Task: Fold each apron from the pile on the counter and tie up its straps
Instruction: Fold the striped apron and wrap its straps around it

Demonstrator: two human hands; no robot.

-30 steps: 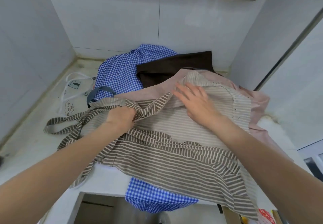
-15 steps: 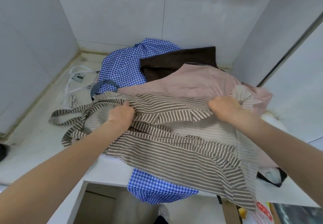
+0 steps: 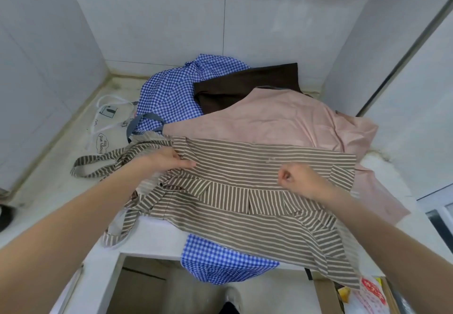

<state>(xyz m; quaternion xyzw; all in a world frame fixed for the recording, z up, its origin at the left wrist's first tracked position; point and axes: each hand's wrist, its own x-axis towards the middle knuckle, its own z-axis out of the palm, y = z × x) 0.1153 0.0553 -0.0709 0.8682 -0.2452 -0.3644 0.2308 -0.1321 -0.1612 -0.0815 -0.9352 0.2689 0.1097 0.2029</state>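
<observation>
In the head view, the striped apron (image 3: 257,191) was seen spread on top of the pile at the near edge of the counter (image 3: 56,186). Its folded top edge was pinched by the left hand (image 3: 169,160). The right hand (image 3: 297,179) was curled in a fist over the cloth; whether fabric was held could not be told. The straps (image 3: 98,164) lay loose to the left, untied. The pink apron (image 3: 282,122), brown apron (image 3: 245,86) and checked apron (image 3: 171,93) beneath were judged still unfolded.
</observation>
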